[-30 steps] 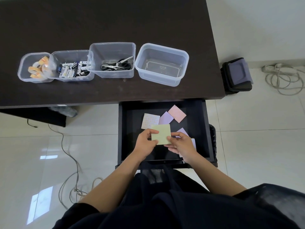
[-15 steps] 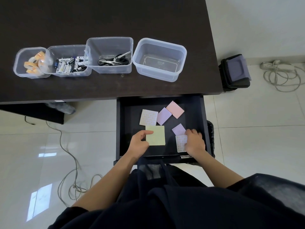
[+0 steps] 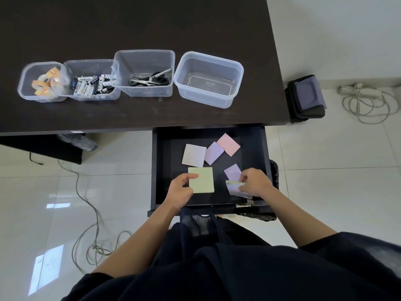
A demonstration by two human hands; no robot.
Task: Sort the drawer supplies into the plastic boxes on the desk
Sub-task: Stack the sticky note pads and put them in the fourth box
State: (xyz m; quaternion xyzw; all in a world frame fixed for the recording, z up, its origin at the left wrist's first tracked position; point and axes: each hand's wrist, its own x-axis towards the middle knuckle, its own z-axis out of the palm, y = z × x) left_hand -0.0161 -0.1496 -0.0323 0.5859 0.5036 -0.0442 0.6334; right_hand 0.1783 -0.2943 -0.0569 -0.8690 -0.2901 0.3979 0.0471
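Observation:
My left hand [image 3: 181, 187] grips a yellow-green sticky-note pad [image 3: 201, 180] inside the open black drawer [image 3: 156, 170]. My right hand [image 3: 255, 183] pinches a patterned pad [image 3: 233, 189] tilted up off the drawer floor at the front right. A lilac pad [image 3: 232, 172] lies just behind it. Further back lie a patterned white pad [image 3: 194, 155], another lilac pad [image 3: 213, 153] and a pink pad [image 3: 229, 144]. On the dark desk stand four clear boxes: tape rolls [image 3: 43, 83], batteries [image 3: 92, 84], scissors [image 3: 149, 80], and an empty box [image 3: 208, 80].
The dark desk [image 3: 130, 29] ends just right of the empty box. A black bag with a lilac top [image 3: 307, 96] stands on the tiled floor beside the desk. Coiled cables lie on the floor at the right [image 3: 366, 103] and the left [image 3: 91, 242].
My right hand left the yellow-green pad, moved to the drawer's front right and lifted the patterned pad's edge. My left hand keeps the yellow-green pad.

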